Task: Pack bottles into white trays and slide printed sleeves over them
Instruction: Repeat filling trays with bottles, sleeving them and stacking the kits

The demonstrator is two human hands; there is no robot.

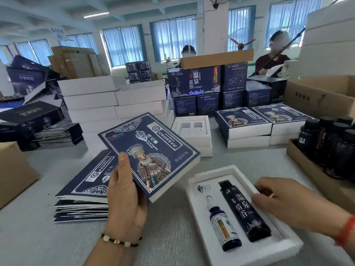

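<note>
The person's left hand (125,191) is gripping a dark blue printed cardboard sleeve (148,154) by its near corner, thumb on the printed face and fingers curled behind it, and is holding it tilted in the air above the grey tabletop (169,223). Just below and to the left of it, a stack of flattened blue printed sleeves (84,192) is lying on the table. The right hand (288,203) is resting with loosely bent fingers on the right rim of a white foam tray (247,252), its fingertips touching or nearly touching (the blur makes it hard to tell) the tall dark blue bottle with white characters (245,210) lying in the tray's right slot; it is clamping nothing. A small blue dropper bottle with a white cap (223,229) is lying in the left slot, beside the tall one. Farther back, an empty white tray with two recesses (192,129) is sitting on another white tray, and two sleeved finished boxes (244,120) are lying to its right. At the right edge, dark capped bottles (330,139) are standing upright in a brown cardboard carton (311,169).
</note>
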